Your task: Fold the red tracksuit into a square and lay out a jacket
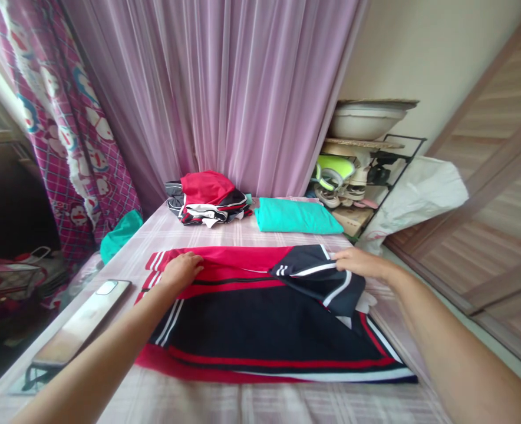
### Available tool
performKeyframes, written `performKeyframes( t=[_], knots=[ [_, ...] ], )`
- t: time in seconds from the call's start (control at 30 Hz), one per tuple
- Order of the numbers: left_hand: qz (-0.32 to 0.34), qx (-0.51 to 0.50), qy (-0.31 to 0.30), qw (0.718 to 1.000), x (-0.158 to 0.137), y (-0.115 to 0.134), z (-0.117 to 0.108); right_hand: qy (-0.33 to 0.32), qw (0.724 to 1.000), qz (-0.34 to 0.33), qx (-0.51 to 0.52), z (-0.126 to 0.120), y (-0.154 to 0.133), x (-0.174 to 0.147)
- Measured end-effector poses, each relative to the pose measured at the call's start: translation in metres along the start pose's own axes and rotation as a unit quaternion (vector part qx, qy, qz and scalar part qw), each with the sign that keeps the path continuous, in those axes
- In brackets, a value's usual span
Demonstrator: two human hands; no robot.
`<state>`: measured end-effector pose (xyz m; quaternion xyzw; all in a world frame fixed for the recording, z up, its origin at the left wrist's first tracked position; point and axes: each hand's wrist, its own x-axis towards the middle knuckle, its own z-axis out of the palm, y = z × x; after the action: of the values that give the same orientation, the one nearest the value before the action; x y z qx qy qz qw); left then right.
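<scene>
A red and navy sports jacket (243, 321) with white stripes lies spread on the cloth-covered surface before me. Its upper part is folded over, and a dark, white-piped section rests on the right side. My left hand (184, 270) is closed on the red fabric at the upper left, beside the white stripes. At the upper right, my right hand (356, 262) pinches the navy, white-edged corner between its fingers. The fingertips of both hands are partly hidden.
Behind the jacket sit a red and dark clothes pile (210, 197) and a folded turquoise garment (296, 215). A phone (81, 324) lies at the left edge. Purple curtains (216, 88) hang at the back. A rack (402, 153) with shoes and a basin (369, 121) stands right.
</scene>
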<state>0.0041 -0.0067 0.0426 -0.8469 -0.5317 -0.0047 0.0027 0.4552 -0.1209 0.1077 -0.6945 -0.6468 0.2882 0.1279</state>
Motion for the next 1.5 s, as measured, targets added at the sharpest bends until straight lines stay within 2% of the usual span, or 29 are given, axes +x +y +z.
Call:
performKeyframes(
  t=[0.1, 0.13, 0.27, 0.43, 0.5, 0.6, 0.67, 0.73, 0.8, 0.9, 0.97, 1.03, 1.1, 1.2, 1.27, 1.43, 1.5],
  knots=[
    [-0.021, 0.001, -0.009, 1.0, 0.002, 0.002, 0.005, 0.107, 0.991, 0.043, 0.066, -0.009, 0.015, -0.021],
    [-0.022, 0.0, -0.011, 1.0, 0.002, 0.003, 0.006, 0.122, 0.987, 0.05, 0.088, -0.01, 0.015, -0.027],
    [-0.02, -0.001, 0.002, 1.0, 0.004, 0.003, 0.005, 0.097, 0.973, 0.015, 0.208, -0.006, 0.001, -0.045],
    [0.056, -0.047, 0.058, 0.996, -0.006, -0.012, -0.004, 0.152, 0.918, -0.012, 0.365, -0.007, -0.004, -0.054],
    [0.083, -0.067, 0.066, 0.992, -0.016, -0.018, -0.003, 0.105, 0.925, -0.003, 0.366, -0.006, -0.002, -0.054],
    [0.112, -0.063, 0.043, 0.991, -0.031, -0.023, 0.004, -0.037, 0.968, 0.0, 0.249, 0.004, -0.005, -0.051],
    [0.125, -0.056, 0.021, 0.99, -0.038, -0.021, 0.007, -0.121, 0.983, -0.015, 0.135, 0.015, -0.009, -0.045],
    [0.118, -0.046, -0.004, 0.992, -0.04, -0.017, 0.007, -0.166, 0.984, -0.023, 0.06, 0.027, -0.012, -0.037],
    [0.096, -0.034, -0.017, 0.995, -0.037, -0.011, 0.005, -0.172, 0.984, -0.014, 0.042, 0.036, -0.014, -0.027],
    [0.071, -0.027, -0.009, 0.997, -0.028, -0.002, 0.001, -0.11, 0.993, -0.022, 0.024, 0.048, -0.019, -0.013],
    [0.069, -0.019, -0.008, 0.997, -0.022, 0.004, 0.001, -0.031, 0.997, -0.06, -0.034, 0.058, -0.029, -0.005],
    [0.065, 0.0, -0.012, 0.998, -0.018, 0.009, 0.002, 0.03, 0.987, -0.106, -0.119, 0.073, -0.043, 0.001],
    [0.067, 0.021, -0.015, 0.997, -0.016, 0.013, 0.002, 0.05, 0.969, -0.13, -0.205, 0.09, -0.057, 0.007],
    [0.079, 0.043, -0.015, 0.996, -0.015, 0.019, -0.003, 0.048, 0.943, -0.114, -0.309, 0.109, -0.07, 0.013],
    [0.085, 0.048, -0.008, 0.995, -0.015, 0.02, -0.008, 0.068, 0.932, -0.097, -0.343, 0.109, -0.071, 0.016],
    [0.078, 0.075, 0.019, 0.994, -0.011, 0.012, -0.013, 0.195, 0.924, -0.061, -0.324, 0.085, -0.057, 0.016],
    [0.061, 0.089, 0.022, 0.994, -0.011, 0.002, -0.012, 0.197, 0.923, -0.061, -0.324, 0.079, -0.051, 0.013]
  ],
)
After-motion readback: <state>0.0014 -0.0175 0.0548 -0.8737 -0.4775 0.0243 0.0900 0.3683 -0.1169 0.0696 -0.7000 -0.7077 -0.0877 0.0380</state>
